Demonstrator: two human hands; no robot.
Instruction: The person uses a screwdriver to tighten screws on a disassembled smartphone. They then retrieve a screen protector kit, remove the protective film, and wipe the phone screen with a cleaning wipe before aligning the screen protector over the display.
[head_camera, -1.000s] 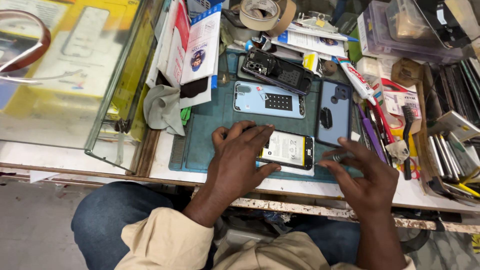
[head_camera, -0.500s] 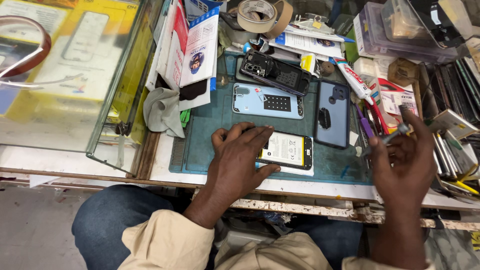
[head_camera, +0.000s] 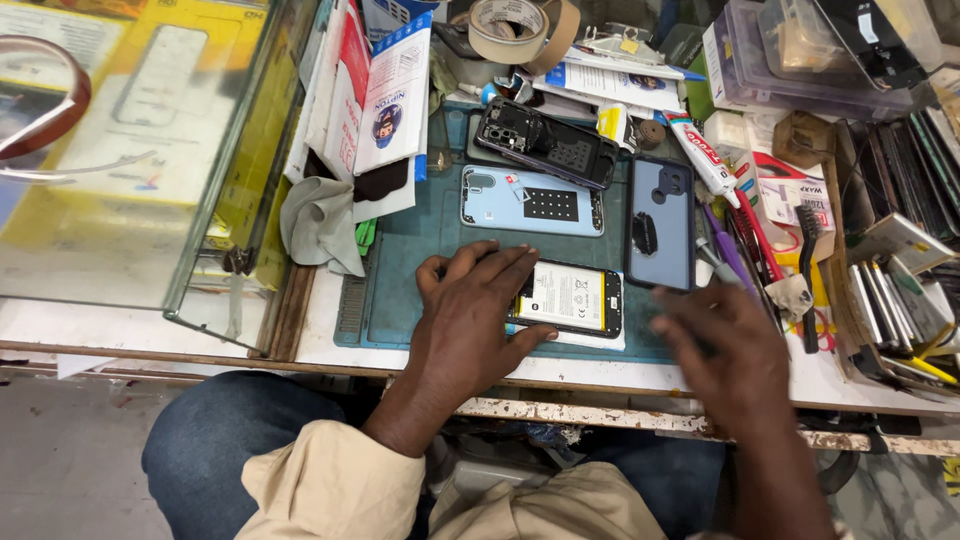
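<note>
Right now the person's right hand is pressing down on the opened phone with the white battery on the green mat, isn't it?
Not quite: it is the left hand that presses on the opened phone with the white battery on the green mat. The head view shows the right hand blurred, beside the phone and not on it.

Left hand flat on opened phone; right hand blurred, beside it on green mat

Left hand lies flat, fingers spread forward; right hand hovers palm-down, blurred, fingers seemingly loosely curled.
</note>
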